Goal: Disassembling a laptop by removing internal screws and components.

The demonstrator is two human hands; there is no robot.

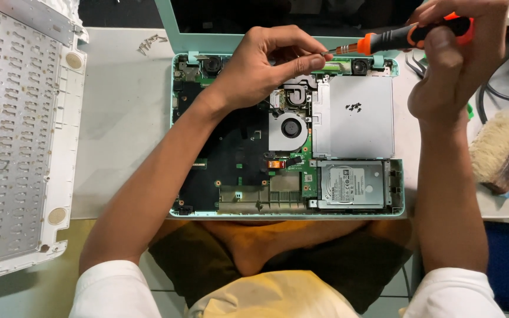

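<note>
Right hand closed around the orange-and-black screwdriver, shaft laid almost level and aimed left so that the tip meets the left hand. Left fingers curled, thumb and forefinger pinched together at that tip, seemingly steadying it or a small screw there; too small to tell which. Both held just above the top edge of the opened mint-green laptop base, lying flat on the pale table with circuit board, round fan and silver drive cover bared. Loose black screws gathered on that cover, close by and unlikely to roll. More screws heaped near the table's far edge. White keyboard panel set aside left, underside up. Hard drive at lower right bearing a white rectangular label with small dark print. Bristle brush at the right edge.
</note>
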